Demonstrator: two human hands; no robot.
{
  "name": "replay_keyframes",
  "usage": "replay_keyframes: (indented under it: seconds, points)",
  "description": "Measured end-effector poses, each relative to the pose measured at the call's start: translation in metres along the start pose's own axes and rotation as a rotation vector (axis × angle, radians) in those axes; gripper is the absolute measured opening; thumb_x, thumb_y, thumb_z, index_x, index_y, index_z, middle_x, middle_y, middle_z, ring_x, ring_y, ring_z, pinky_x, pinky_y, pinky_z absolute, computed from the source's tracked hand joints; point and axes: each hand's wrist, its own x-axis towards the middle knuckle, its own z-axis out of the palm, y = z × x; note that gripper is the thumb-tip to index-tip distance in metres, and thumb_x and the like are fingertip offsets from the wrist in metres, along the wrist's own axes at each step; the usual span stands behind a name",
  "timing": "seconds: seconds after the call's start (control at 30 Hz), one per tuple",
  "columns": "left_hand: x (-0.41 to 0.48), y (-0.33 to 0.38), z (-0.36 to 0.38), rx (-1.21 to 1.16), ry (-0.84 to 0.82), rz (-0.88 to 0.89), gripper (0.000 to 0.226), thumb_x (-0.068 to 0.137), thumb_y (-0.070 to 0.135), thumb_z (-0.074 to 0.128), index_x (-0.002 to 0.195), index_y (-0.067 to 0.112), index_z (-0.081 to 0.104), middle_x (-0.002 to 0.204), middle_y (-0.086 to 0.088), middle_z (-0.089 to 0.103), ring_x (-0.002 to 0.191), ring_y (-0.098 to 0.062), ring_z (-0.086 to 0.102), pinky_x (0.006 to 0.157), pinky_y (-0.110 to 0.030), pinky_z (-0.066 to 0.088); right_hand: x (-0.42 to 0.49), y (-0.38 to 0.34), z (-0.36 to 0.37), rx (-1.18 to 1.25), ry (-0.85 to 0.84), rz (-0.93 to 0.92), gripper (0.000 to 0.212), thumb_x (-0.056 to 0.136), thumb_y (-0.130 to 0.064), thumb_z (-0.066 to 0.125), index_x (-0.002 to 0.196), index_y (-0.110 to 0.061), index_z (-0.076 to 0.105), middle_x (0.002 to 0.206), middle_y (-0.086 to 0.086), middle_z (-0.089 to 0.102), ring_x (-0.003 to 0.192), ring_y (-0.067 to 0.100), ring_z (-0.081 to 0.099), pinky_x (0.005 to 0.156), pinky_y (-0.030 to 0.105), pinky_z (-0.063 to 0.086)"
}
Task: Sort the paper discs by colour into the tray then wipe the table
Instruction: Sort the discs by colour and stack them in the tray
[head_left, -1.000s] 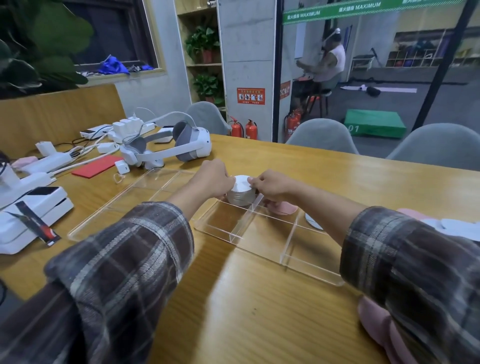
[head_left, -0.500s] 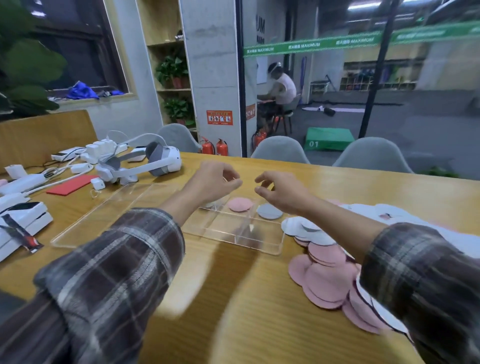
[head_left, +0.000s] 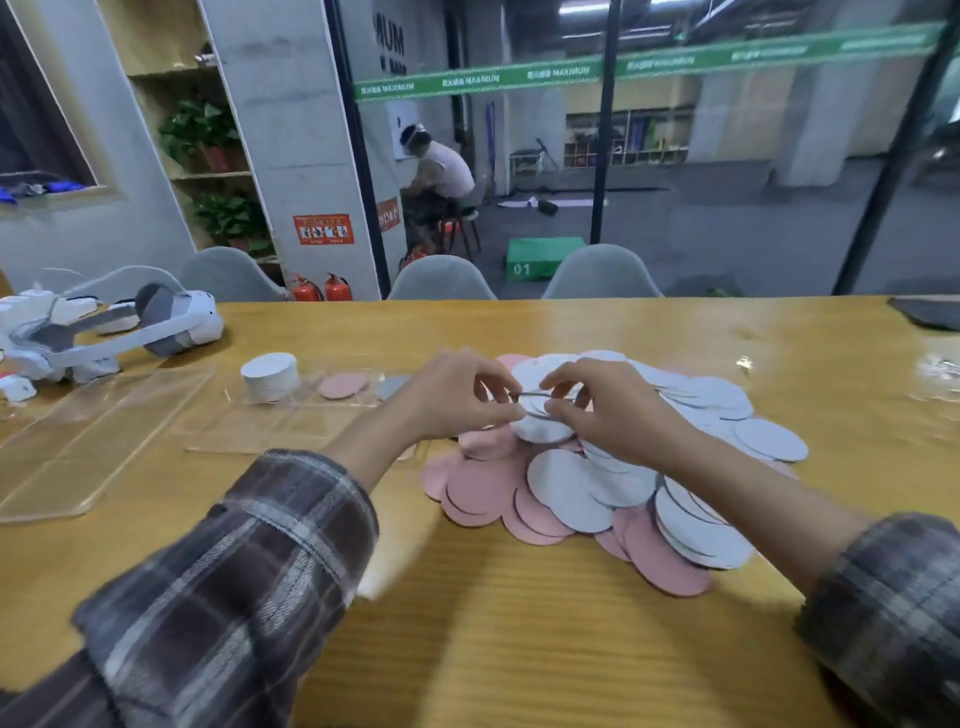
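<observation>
A left hand (head_left: 460, 397) and right hand (head_left: 610, 410) pinch one thin disc (head_left: 530, 396) between fingertips above the pink-and-white pile (head_left: 597, 483), beside the tray (head_left: 270, 426).

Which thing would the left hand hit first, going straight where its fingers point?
Probably the right hand, facing the left hand across the thin disc they both pinch; depth is unclear.

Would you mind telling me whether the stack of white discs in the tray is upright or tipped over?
Upright: the white stack stands straight in the tray, its flat top level.
</observation>
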Motion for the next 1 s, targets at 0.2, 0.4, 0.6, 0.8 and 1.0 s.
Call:
replay_keyframes:
  seconds: [0.2,0.4,0.6,0.8,1.0]
  points:
    - [-0.002,0.009,0.055,-0.129,0.010,0.102,0.024,0.077,0.039,0.091,0.092,0.022,0.082,0.080,0.009,0.074,0.071,-0.009,0.063,0.066,-0.019,0.047,-0.045,0.032,-0.008,0.027,0.000,0.019,0.020,0.093,-0.026,0.070,0.114,-0.027,0.071,0.104,-0.012,0.065,0.085,0.004,0.062,0.075,0.019,0.045]
    - [-0.012,0.001,0.054,-0.187,0.131,0.146,0.021,0.076,0.034,0.092,0.091,0.023,0.082,0.078,0.013,0.066,0.073,-0.009,0.061,0.064,-0.009,0.042,-0.050,0.045,0.006,0.072,0.048,-0.018,0.021,0.094,-0.026,0.068,0.115,-0.029,0.071,0.104,-0.018,0.060,0.089,0.002,0.058,0.076,0.022,0.050]
    - [-0.017,0.003,0.060,-0.122,-0.018,0.105,0.030,0.069,0.045,0.094,0.092,0.033,0.079,0.086,0.011,0.065,0.081,-0.007,0.060,0.070,-0.013,0.044,-0.053,0.045,0.012,0.062,0.048,-0.077,0.017,0.095,-0.027,0.068,0.111,-0.027,0.073,0.101,-0.017,0.061,0.093,-0.001,0.053,0.082,0.023,0.049]
    - [-0.015,0.006,0.049,-0.255,-0.075,-0.033,0.019,0.074,0.030,0.093,0.080,0.025,0.076,0.076,0.006,0.072,0.068,-0.004,0.059,0.066,-0.016,0.047,-0.056,0.044,0.014,0.073,0.035,-0.099,0.016,0.095,-0.028,0.069,0.111,-0.030,0.074,0.099,-0.020,0.061,0.095,0.004,0.056,0.081,0.024,0.046]
    - [-0.014,0.002,0.041,-0.334,-0.031,-0.133,0.014,0.081,0.031,0.089,0.080,0.022,0.078,0.079,-0.002,0.075,0.063,-0.003,0.055,0.066,-0.020,0.043,-0.057,0.044,0.017,0.079,0.040,-0.094,0.019,0.095,-0.029,0.070,0.113,-0.029,0.074,0.101,-0.022,0.062,0.096,0.003,0.057,0.081,0.018,0.045]
